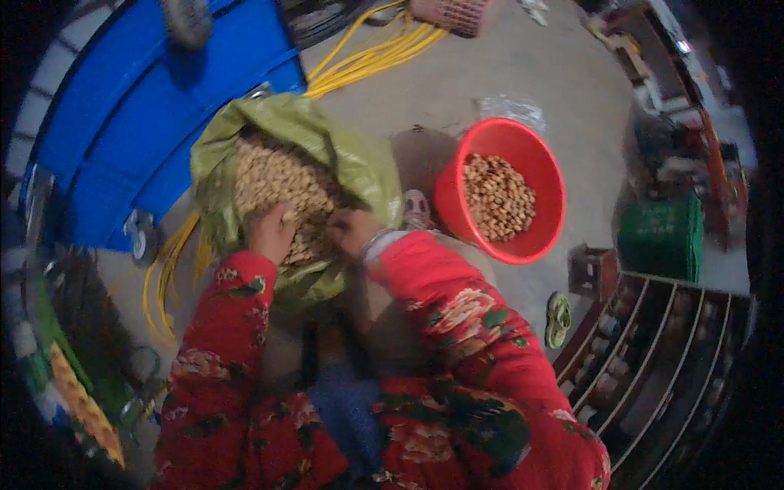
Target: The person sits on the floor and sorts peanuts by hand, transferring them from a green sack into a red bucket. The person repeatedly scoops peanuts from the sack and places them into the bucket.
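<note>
Floral sleeves (482, 327) above an open sack (359, 155) of nuts (282, 180)

Left hand (273, 232), right hand (353, 230): cannot tell whether pinching or spread; sack mouth probably best kept wide.

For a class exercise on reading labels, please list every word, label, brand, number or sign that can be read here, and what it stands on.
No text can be read.
Dark green box-shaped container: faint pale marks, too blurred to read.
Shiny yellow-green plastic sack: no legible print.
Round red plastic bucket: no lettering visible.
</note>
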The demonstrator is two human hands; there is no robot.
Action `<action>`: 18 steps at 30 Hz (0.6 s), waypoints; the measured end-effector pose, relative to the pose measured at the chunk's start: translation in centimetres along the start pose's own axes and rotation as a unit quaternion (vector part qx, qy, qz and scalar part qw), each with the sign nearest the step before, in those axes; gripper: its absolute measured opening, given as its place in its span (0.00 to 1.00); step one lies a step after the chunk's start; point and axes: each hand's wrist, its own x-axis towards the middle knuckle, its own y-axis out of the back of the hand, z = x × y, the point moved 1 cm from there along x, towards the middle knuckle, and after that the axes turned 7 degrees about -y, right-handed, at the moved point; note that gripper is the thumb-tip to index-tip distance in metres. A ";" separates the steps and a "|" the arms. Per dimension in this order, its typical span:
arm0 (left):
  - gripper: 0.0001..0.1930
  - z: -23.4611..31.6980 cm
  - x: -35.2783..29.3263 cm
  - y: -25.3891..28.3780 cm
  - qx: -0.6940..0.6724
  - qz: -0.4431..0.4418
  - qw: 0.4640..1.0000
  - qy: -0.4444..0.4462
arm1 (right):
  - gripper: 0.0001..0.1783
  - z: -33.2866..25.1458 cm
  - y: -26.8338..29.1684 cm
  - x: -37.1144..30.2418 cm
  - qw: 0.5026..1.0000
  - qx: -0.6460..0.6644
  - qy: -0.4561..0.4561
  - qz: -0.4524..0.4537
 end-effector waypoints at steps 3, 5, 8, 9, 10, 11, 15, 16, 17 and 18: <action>0.11 -0.5 1.2 2.0 -0.203 0.108 0.968 0.096 | 0.12 -0.3 -0.3 0.5 0.998 -0.060 0.005 -0.011; 0.10 -1.0 1.4 3.6 -0.381 0.158 0.908 0.065 | 0.13 -0.3 -0.2 1.5 0.992 -0.114 -0.019 -0.043; 0.08 -1.9 1.5 4.7 -0.435 0.218 0.862 0.143 | 0.16 0.2 0.0 2.1 0.992 -0.129 -0.001 -0.019; 0.07 -2.4 1.4 4.6 -0.425 0.206 0.866 0.165 | 0.16 0.4 -0.2 2.4 0.993 -0.120 0.017 0.004; 0.06 -2.9 1.2 4.4 -0.424 0.167 0.870 0.187 | 0.17 0.5 -0.6 2.5 0.992 -0.124 0.028 0.005; 0.06 -3.4 0.9 3.8 -0.430 0.132 0.875 0.179 | 0.18 0.6 -1.2 2.8 0.991 -0.128 0.040 0.004; 0.08 -4.6 -0.3 0.4 -0.058 0.116 0.991 -0.016 | 0.21 0.3 -3.7 3.3 0.973 -0.196 0.116 0.031; 0.09 -4.7 -0.6 -0.5 0.003 0.078 0.997 -0.010 | 0.22 0.2 -4.1 3.3 0.965 -0.240 0.105 0.025; 0.11 -4.9 -0.9 -1.4 0.094 0.023 0.994 0.040 | 0.22 0.1 -4.6 3.3 0.969 -0.232 0.085 0.021; 0.11 -5.0 -0.9 -1.9 0.126 0.011 0.991 0.037 | 0.22 -0.1 -5.1 3.2 0.969 -0.244 0.033 0.000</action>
